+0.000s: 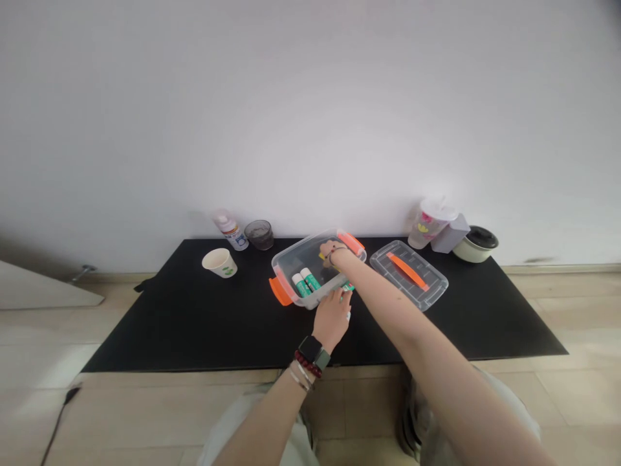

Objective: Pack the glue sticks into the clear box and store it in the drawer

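A clear plastic box (286,255) with orange side latches stands lidless in the middle of the black table. Two green-and-white glue sticks (306,283) lie side by side in its left part. My right hand (332,251) reaches down into the box's right part, fingers curled beside a small yellow bit (321,256); what they grip is hard to make out. At the box's near wall is my left hand (332,318), closed around another green-and-white glue stick (348,287), mostly covered by the fingers. A watch and bracelets circle the left wrist.
Right of the box lies its clear lid (410,275) with an orange handle. Behind it stand a lidded tumbler (427,223), a grey block (450,234) and a pale bowl with black lid (475,244). Leftward are a paper cup (218,262), dark glass (259,234) and pink-capped bottle (231,232).
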The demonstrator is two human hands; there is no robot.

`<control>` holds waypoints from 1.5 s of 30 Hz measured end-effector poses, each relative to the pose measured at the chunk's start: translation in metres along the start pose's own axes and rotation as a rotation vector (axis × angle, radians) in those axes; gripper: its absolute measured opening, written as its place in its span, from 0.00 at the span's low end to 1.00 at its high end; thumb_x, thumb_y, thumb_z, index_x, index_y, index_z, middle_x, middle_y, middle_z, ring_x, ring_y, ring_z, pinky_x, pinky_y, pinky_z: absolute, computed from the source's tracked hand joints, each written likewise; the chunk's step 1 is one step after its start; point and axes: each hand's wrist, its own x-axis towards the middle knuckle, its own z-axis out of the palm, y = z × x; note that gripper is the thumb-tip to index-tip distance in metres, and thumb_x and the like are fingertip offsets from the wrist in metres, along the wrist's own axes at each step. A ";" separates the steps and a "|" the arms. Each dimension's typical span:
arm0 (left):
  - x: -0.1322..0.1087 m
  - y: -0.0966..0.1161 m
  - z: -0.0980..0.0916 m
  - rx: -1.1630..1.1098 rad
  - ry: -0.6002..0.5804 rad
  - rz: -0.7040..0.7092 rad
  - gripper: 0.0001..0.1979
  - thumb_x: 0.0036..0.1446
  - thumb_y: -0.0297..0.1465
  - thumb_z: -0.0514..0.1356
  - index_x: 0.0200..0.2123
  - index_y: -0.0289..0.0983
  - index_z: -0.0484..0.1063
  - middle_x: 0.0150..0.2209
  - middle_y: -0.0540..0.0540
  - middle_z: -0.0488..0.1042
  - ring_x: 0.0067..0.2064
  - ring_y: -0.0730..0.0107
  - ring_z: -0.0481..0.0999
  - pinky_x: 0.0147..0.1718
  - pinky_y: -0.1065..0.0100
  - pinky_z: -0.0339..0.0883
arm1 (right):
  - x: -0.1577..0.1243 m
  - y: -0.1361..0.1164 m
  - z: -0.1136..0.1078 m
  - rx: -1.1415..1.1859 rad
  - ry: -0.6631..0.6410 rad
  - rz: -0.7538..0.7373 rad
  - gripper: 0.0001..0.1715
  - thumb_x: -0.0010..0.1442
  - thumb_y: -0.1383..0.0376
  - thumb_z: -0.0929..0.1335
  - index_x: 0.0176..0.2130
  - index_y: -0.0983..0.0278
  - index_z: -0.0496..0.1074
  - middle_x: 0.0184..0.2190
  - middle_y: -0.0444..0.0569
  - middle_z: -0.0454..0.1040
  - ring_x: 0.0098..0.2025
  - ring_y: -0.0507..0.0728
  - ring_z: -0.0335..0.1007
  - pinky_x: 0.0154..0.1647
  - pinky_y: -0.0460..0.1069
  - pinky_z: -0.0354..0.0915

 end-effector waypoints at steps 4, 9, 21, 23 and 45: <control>-0.001 -0.002 -0.007 -0.245 0.035 -0.072 0.16 0.64 0.29 0.52 0.54 0.35 0.67 0.48 0.38 0.72 0.49 0.56 0.73 0.48 0.56 0.68 | -0.062 0.027 -0.034 0.202 0.363 -0.017 0.25 0.58 0.62 0.67 0.54 0.66 0.63 0.39 0.53 0.78 0.37 0.57 0.75 0.36 0.49 0.69; -0.002 0.009 -0.014 -0.869 0.097 -0.122 0.20 0.68 0.37 0.46 0.58 0.35 0.61 0.50 0.38 0.72 0.48 0.62 0.74 0.50 0.57 0.68 | -0.166 0.066 0.000 0.697 0.574 0.135 0.15 0.58 0.58 0.66 0.44 0.61 0.62 0.25 0.43 0.73 0.25 0.55 0.73 0.28 0.48 0.68; -0.028 0.043 -0.008 -1.155 -0.289 -0.114 0.24 0.64 0.53 0.47 0.38 0.37 0.64 0.24 0.54 0.62 0.24 0.75 0.60 0.24 0.70 0.56 | -0.194 0.055 0.077 0.895 0.330 0.074 0.16 0.60 0.55 0.66 0.30 0.59 0.56 0.15 0.35 0.61 0.18 0.49 0.59 0.20 0.43 0.53; -0.031 0.046 -0.010 -1.259 -0.362 -0.108 0.24 0.63 0.54 0.47 0.35 0.38 0.62 0.23 0.55 0.60 0.23 0.77 0.57 0.23 0.71 0.55 | -0.200 0.057 0.071 0.933 0.303 0.056 0.10 0.60 0.60 0.64 0.34 0.59 0.55 0.14 0.33 0.62 0.16 0.49 0.58 0.20 0.43 0.52; -0.055 0.042 -0.027 -1.580 -0.769 -0.279 0.25 0.60 0.55 0.52 0.37 0.36 0.64 0.22 0.56 0.59 0.21 0.78 0.55 0.23 0.72 0.50 | -0.197 0.163 0.034 0.835 0.792 0.286 0.09 0.58 0.56 0.64 0.36 0.58 0.61 0.19 0.36 0.59 0.19 0.50 0.57 0.21 0.44 0.54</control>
